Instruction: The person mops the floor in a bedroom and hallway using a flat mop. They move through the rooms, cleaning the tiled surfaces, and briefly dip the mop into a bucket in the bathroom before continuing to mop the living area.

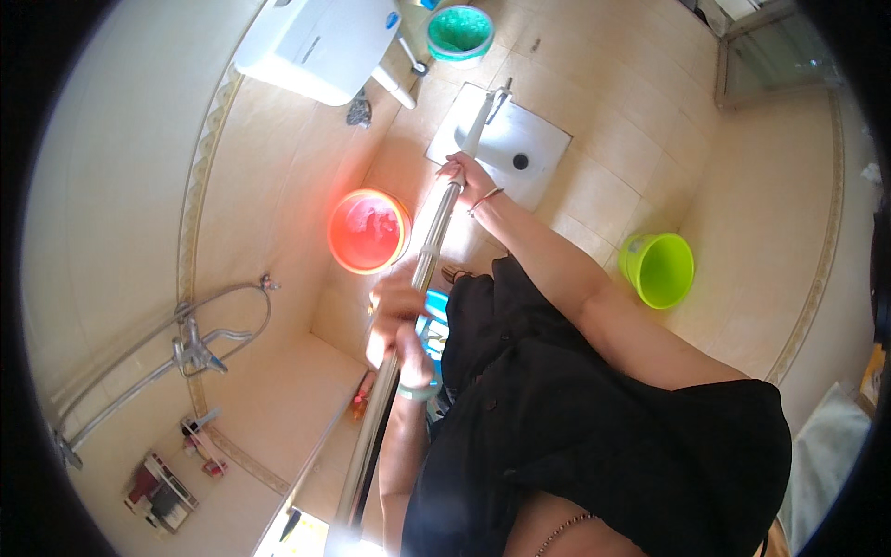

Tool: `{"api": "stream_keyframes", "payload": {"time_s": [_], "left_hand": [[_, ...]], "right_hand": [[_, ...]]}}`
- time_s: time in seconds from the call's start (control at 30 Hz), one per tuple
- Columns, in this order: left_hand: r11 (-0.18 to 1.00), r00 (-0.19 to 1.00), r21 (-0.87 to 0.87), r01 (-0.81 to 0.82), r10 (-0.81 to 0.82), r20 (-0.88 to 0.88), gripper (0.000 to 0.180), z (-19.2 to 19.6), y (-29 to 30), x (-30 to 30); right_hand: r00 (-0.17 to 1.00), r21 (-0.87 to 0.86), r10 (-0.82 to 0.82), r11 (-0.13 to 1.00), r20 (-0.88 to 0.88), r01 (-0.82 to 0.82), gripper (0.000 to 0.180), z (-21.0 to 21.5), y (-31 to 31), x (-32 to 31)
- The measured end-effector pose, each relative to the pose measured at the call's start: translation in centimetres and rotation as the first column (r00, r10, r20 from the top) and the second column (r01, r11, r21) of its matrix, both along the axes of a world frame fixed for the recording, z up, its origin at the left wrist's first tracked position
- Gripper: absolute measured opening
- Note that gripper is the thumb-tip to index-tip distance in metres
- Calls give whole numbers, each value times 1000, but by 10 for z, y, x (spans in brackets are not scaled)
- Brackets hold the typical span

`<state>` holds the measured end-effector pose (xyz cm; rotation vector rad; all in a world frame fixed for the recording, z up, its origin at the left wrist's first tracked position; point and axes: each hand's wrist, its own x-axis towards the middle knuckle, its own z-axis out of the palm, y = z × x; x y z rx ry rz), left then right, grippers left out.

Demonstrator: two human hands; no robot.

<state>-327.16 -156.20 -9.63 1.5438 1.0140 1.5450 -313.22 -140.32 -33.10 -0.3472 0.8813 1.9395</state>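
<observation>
I hold a long metal pole [422, 269] with both hands over a tiled bathroom floor. My left hand [397, 320] grips the pole near its middle and wears a pale green wristband. My right hand [467, 176] grips it farther down, close to the white squat pan [538, 139], and has a thin bangle on the wrist. The pole's lower end reaches the pan's rim. My black clothing fills the lower middle of the view.
A red bucket [368, 231] holds water to the left of the pole. A lime-green bucket [659, 269] is at the right, a teal bucket [459, 32] at the top. A white water heater [320, 42] and a shower tap [195, 351] hang on the left wall.
</observation>
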Motion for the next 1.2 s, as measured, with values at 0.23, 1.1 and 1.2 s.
{"api": "stream_keyframes", "payload": {"time_s": [0.23, 1.1, 1.2], "left_hand": [[979, 896, 21, 205, -178, -407, 23, -51, 65, 63], [780, 851, -456, 429, -519, -87, 11, -95, 135, 127], [742, 816, -400, 538, -577, 26, 12, -73, 160, 142]], "right_hand": [[989, 87, -85, 993, 122, 75, 21, 17, 12, 47], [639, -313, 211, 948, 740, 50, 19, -77, 12, 104], [536, -315, 240, 948, 810, 52, 17, -63, 21, 123]]}}
